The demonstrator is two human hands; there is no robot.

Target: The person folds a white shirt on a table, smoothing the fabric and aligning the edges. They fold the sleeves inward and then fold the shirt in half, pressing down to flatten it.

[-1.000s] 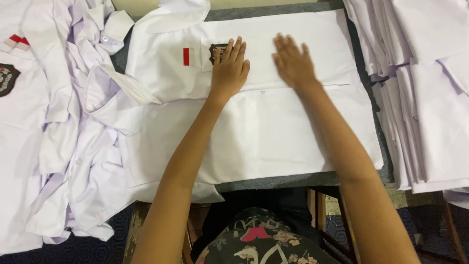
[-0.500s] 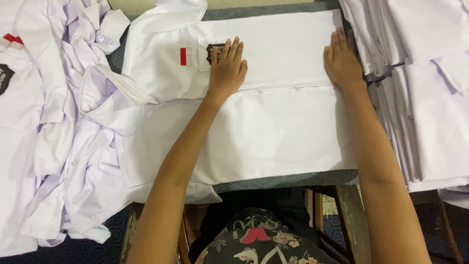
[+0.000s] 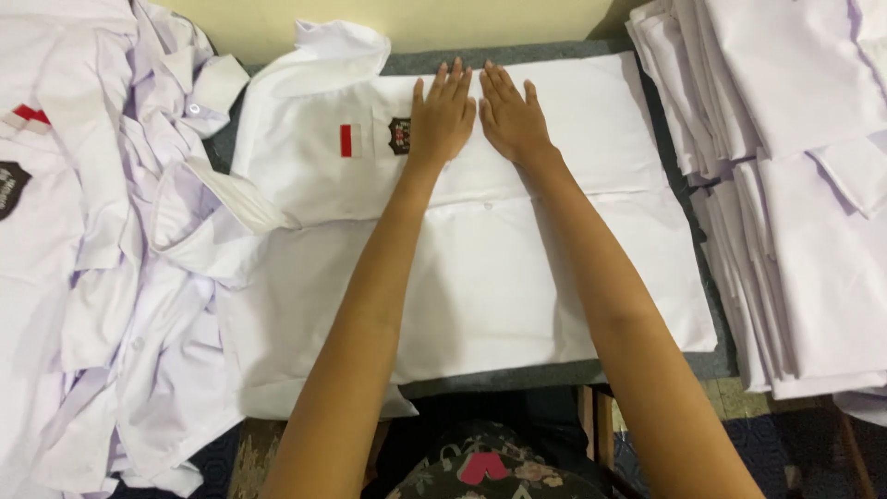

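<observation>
Both hands, left (image 3: 442, 118) and right (image 3: 511, 118), lie flat and empty side by side on the half-folded shirt (image 3: 517, 277); loose shirts (image 3: 111, 277) left, folded stack (image 3: 804, 185) right.

A white shirt (image 3: 517, 277) is spread flat on a grey-topped table (image 3: 554, 374), and the left hand (image 3: 442, 115) and right hand (image 3: 511, 118) are laid palm-down on it, side by side and almost touching. A red patch (image 3: 346, 140) and a dark badge (image 3: 399, 135) are seen just beside the left hand. A heap of loose white shirts (image 3: 102, 259) is seen on the left and a stack of folded ones (image 3: 804, 185) on the right.
</observation>
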